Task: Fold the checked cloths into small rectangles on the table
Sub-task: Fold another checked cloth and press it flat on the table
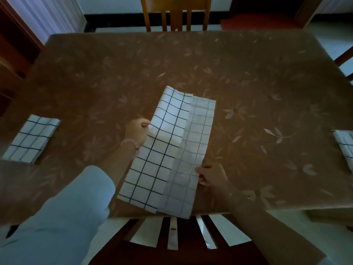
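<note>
Fingers (144, 123) of the left hand (136, 133) pinch the long left side of the checked cloth (162, 155); right hand (212, 176) pinches its right side, nearer me; I read the cloth as a long strip, partly folded lengthwise, its near end reaching the middle of the table's (95, 73) near edge; a folded cloth (31, 139) lies by the left edge; a second folded cloth (344, 148) at the right edge.

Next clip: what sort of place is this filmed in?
Probably a home dining room: a large table with a brown flower-patterned cover, and wooden slat-backed seats drawn up to it, the far chair and the near chair. The checked cloth lies on that table.
</note>
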Motion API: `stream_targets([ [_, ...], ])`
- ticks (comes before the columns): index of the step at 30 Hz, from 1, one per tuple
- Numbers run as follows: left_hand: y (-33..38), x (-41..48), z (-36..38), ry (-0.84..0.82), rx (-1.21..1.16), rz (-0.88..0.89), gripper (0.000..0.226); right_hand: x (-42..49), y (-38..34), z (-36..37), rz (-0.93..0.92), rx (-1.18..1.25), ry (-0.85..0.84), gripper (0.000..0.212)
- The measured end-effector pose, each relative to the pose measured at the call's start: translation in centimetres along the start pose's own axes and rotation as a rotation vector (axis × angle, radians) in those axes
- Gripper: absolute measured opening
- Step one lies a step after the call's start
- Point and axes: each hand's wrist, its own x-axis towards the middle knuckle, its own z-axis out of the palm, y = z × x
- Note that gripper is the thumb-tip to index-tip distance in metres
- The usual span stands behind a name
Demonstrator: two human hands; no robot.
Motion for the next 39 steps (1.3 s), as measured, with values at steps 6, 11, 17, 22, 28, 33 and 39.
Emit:
stream_targets([
  [6,2.9,-0.8,0.2,-0.206,-0.083,0.116,0.034,-1.5,0.6,2.3,0.087,0.063,-0.054,0.020],
  [11,2.2,-4.0,0.3,-0.258,-0.005,0.152,0.038,-1.6,0.4,1.7,0.155,0.113,-0.117,0.018],
  [17,-0.3,-9.9,1.6,-0.374,0.337,0.268,0.048,0.9,-1.2,-1.8,0.153,0.193,0.074,0.016],
  [22,-0.5,-13.8,3.1,-0.330,0.597,0.467,0.053,1.8,-2.7,-3.6,0.118,0.198,0.156,0.014],
  [28,-0.3,-16.5,5.3,-0.225,0.746,0.649,0.034,2.3,-3.9,-4.0,0.116,0.315,0.188,0.018],
  [33,-0.4,-16.1,5.4,-0.187,0.838,0.725,0.026,2.0,-3.6,-4.2,0.168,0.383,0.178,0.011],
  [39,-1.8,-13.1,2.7,-0.102,0.882,0.661,0.025,-0.2,-1.5,-3.2,0.240,0.431,0.095,0.004],
])
